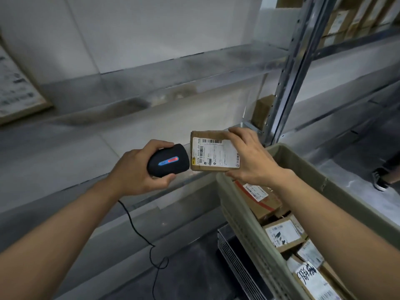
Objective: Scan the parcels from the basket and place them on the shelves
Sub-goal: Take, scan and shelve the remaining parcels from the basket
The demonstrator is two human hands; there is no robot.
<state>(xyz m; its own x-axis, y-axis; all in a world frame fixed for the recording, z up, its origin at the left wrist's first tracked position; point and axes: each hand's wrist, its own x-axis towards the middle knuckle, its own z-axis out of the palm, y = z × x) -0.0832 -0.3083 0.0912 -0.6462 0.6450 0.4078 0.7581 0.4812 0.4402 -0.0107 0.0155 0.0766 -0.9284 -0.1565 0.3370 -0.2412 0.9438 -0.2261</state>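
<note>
Label text on the parcel is too small for me to read beyond a barcode and a side code; my right hand covers its right end. Basket is cut off by the frame at lower right, and the parcels inside it are partly hidden under my right forearm. Left hand grip is closed around the black scanner, nose nearly touching the parcel's left edge. Right grip clamps the parcel, fingers over the top edge, thumb underneath, holding it just above the basket's near corner, in front of the shelf. Scanner cable hangs down below my left wrist.
</note>
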